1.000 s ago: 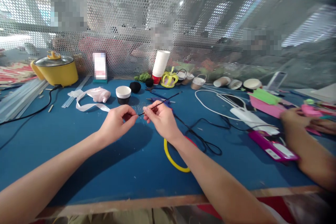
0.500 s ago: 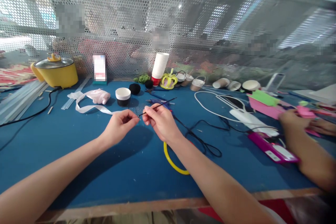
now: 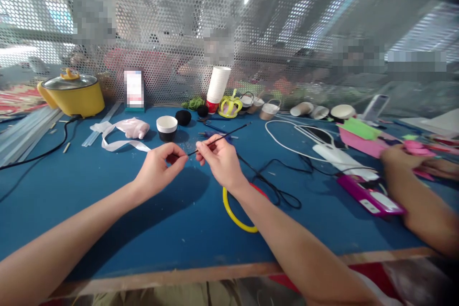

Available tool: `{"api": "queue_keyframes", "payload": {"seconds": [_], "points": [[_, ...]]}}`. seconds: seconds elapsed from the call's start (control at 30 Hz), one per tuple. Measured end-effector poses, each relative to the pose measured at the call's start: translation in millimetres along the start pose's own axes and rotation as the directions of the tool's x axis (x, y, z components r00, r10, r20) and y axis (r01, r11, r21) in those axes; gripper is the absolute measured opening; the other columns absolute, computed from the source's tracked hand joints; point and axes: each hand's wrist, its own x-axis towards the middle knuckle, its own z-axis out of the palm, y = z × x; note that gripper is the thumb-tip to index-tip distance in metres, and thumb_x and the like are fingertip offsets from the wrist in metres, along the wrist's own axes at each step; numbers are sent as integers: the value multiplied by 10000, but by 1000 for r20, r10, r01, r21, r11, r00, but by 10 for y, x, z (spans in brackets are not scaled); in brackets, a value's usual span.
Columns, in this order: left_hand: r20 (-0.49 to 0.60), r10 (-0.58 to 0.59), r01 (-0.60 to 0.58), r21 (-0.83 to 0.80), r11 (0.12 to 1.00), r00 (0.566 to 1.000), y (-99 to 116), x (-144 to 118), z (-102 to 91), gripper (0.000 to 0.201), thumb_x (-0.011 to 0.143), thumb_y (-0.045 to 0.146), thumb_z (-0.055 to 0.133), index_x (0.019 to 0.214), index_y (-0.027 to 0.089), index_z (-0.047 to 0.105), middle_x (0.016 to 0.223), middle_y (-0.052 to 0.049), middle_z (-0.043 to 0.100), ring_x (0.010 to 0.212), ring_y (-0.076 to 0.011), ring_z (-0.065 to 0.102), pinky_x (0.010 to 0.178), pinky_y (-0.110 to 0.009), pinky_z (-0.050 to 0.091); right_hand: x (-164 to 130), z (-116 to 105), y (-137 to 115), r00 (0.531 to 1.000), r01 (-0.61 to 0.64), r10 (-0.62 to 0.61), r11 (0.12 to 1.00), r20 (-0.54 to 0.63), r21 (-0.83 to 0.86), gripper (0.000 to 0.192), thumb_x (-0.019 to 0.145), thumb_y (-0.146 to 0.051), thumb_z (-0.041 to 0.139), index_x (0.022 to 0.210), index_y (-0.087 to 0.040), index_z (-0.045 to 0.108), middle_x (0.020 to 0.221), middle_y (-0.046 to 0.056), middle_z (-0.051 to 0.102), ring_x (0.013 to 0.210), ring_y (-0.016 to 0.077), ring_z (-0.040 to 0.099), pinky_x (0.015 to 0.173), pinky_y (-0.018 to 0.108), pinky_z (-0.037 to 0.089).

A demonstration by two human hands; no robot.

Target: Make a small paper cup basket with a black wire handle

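A thin black stick (image 3: 234, 131) is held slantwise above the table between both hands. My left hand (image 3: 159, 167) pinches its lower end with thumb and fingers. A short way to the right, my right hand (image 3: 220, 161) pinches it further along, and its far end sticks out past the fingers. Just behind the left hand stands a paper cup (image 3: 167, 124), white on top and black below. Beside the cup sits a black ball (image 3: 183, 117), apparently yarn. A blue tool (image 3: 211, 135), partly hidden, lies behind the right hand.
A yellow pot (image 3: 77, 98), white ribbon (image 3: 120, 145) and stacked cups (image 3: 218, 83) stand towards the back. Under my right forearm lies a yellow and red ring (image 3: 238, 224). Black cable (image 3: 270, 189) and a purple power strip (image 3: 369, 196) lie right, near another person's arm (image 3: 426, 205).
More of the black stick now shows past my right hand, its far end further right and higher. Both hands still pinch it. The whole view has shifted slightly.
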Motion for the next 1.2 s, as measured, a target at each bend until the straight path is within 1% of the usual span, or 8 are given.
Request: {"api": "queue_keyframes", "payload": {"seconds": [0.13, 0.27, 0.47, 0.73, 0.87, 1.0, 1.1, 1.2], "points": [[14, 35, -36, 35, 999, 999, 13, -29, 33, 107, 734, 219, 510, 666, 150, 557, 597, 5, 565, 546, -89, 476, 527, -206, 375, -16, 21, 2, 999, 11, -12, 1000, -43, -19, 244, 746, -384, 579, 699, -178, 456, 550, -21, 580, 454, 88, 527, 484, 239, 440], [15, 16, -15, -5, 1000, 1000, -31, -48, 64, 103, 736, 212, 517, 674, 150, 571, 613, 6, 576, 556, -87, 475, 536, -204, 380, -8, 54, 42, 998, -47, 53, 989, -36, 137, 246, 731, -377, 599, 695, -172, 468, 552, -21, 586, 455, 87, 526, 481, 238, 431], [44, -125, 132, -221, 966, 991, -79, -29, 111, 157, 722, 288, 560, 664, 143, 559, 572, 23, 527, 513, -72, 425, 487, -195, 350, 5, 86, 18, 969, -248, 220, 848, 116, 467, 241, 681, -323, 647, 638, -159, 476, 507, -36, 554, 449, 66, 488, 450, 207, 371], [88, -156, 176, -338, 924, 984, -86, 8, 87, 157, 692, 286, 581, 647, 140, 548, 571, 23, 520, 509, -69, 424, 482, -198, 334, 13, 50, -6, 923, -380, 292, 794, 250, 475, 258, 654, -333, 660, 616, -159, 473, 490, -42, 543, 444, 60, 476, 429, 193, 351], [98, -76, 97, -240, 966, 992, -108, 28, 28, 134, 723, 280, 552, 704, 149, 575, 650, -4, 579, 599, -101, 499, 565, -223, 393, 22, 24, -13, 924, -363, 262, 829, 278, 426, 271, 641, -321, 669, 621, -170, 444, 494, -48, 547, 434, 64, 488, 410, 188, 351], [103, 86, -87, -3, 996, 991, -68, 49, -67, 111, 758, 233, 507, 728, 159, 583, 687, -19, 597, 631, -111, 518, 582, -222, 402, 34, -18, -23, 954, -241, 176, 932, 244, 269, 283, 657, -358, 659, 658, -178, 441, 504, -45, 551, 432, 79, 505, 412, 205, 377], [109, 232, -250, 204, 946, 967, -39, 51, -104, 115, 758, 175, 477, 717, 161, 584, 682, -26, 576, 610, -109, 506, 561, -215, 396, 28, -33, -9, 978, -98, 88, 994, 190, 42, 280, 701, -398, 617, 670, -181, 444, 509, -33, 556, 428, 85, 505, 435, 222, 401], [99, 317, -331, 354, 875, 943, -49, 28, -72, 125, 743, 144, 468, 683, 160, 575, 658, -30, 552, 597, -116, 492, 555, -224, 388, -4, -13, 34, 993, 31, -15, 990, 113, -137, 251, 749, -404, 566, 691, -189, 450, 532, -25, 556, 450, 92, 509, 463, 233, 413]]}}
